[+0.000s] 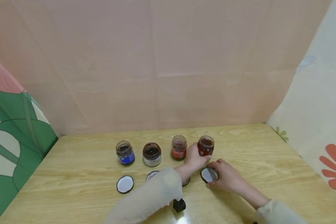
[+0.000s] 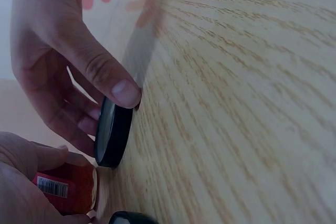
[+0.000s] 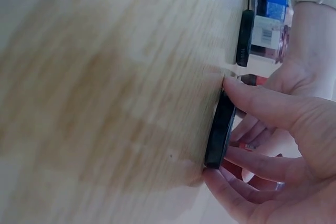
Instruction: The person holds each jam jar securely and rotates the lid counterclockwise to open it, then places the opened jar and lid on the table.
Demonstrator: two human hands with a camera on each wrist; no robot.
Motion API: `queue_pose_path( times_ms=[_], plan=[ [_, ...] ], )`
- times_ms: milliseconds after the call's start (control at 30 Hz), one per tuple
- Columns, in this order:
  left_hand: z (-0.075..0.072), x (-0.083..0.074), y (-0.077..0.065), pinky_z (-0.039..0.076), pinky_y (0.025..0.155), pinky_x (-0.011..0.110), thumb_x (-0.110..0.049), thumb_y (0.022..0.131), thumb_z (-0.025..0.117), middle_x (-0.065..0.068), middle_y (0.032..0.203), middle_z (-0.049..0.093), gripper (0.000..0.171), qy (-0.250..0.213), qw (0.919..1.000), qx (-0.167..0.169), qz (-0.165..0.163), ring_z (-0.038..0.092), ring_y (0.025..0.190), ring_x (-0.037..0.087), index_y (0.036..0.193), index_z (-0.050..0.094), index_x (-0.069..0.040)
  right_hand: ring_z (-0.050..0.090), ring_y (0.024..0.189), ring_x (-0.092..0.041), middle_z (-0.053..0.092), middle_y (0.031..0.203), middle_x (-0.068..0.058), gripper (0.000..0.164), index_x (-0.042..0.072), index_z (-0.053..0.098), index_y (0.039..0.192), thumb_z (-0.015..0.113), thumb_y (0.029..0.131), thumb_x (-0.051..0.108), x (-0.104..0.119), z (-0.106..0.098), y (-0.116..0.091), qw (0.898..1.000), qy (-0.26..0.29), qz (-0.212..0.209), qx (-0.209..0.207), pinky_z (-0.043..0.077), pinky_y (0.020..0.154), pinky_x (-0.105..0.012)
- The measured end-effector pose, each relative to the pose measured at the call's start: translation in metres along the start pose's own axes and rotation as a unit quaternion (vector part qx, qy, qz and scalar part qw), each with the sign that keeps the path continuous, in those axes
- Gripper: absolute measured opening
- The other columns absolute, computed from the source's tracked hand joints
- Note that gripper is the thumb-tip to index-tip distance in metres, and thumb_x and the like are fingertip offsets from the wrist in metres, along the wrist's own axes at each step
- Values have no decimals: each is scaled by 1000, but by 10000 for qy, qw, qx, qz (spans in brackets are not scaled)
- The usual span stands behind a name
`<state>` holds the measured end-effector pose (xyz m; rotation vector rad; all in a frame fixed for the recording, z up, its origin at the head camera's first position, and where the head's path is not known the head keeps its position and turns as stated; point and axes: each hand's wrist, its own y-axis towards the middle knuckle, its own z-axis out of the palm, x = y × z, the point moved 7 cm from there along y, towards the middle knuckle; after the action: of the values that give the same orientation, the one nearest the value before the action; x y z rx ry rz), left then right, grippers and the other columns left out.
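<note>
My left hand point(image 1: 194, 159) grips an open glass jar point(image 1: 206, 143) of dark red contents, the rightmost in a row of jars. In the left wrist view, the same jar point(image 2: 65, 190) shows a red label with a barcode. Just nearer to me, my right hand point(image 1: 226, 177) holds a round black-rimmed lid point(image 1: 209, 175) by its edge, thumb on one side and fingers on the other. The lid lies on the table with its pale inside upward. The right wrist view shows the black rim of this lid point(image 3: 220, 132) between thumb and fingertips.
Left of the gripped jar stand open jars with a red label point(image 1: 179, 149), a white label point(image 1: 152, 157) and a blue label point(image 1: 125, 154). A lid point(image 1: 125, 184) lies at left; two more are partly hidden by the left arm. A small black object point(image 1: 179, 205) sits near the left sleeve.
</note>
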<state>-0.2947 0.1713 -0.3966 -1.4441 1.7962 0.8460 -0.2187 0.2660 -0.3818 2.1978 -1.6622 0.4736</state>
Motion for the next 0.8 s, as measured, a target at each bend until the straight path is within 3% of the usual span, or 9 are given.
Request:
queue_pose_path(
  times_ms=[300,533,667,800],
  plan=[
    [-4,2,1,48,93,34,-27,76,82,10,111,62,57,197,9994,247,-106,60,107,25,119,54,-3,54,77,-15,58,92,-8,64,-4,66,106,91,56,28,-4,-1,4,9999,-113,22,-102,46,64,-29],
    [-11,1,-9,43,103,41,-29,80,79,18,130,53,75,128,9988,430,-189,51,123,32,137,42,4,54,78,-16,57,93,-8,68,-6,65,110,90,57,29,-7,0,4,9998,-77,58,168,46,64,-30],
    [-16,-6,-15,44,101,39,-25,79,79,19,123,56,69,333,9982,500,-18,53,119,33,132,46,6,58,82,-20,58,96,-11,70,-9,62,113,89,59,25,-12,-4,0,9994,-9,114,316,50,68,-36],
    [-18,-7,-25,43,103,38,-25,81,77,20,126,56,68,468,9954,837,-14,52,121,31,133,46,6,57,82,-21,59,94,-12,72,-10,59,116,88,60,25,-20,-6,-5,9988,-97,191,432,50,67,-35]
  ],
)
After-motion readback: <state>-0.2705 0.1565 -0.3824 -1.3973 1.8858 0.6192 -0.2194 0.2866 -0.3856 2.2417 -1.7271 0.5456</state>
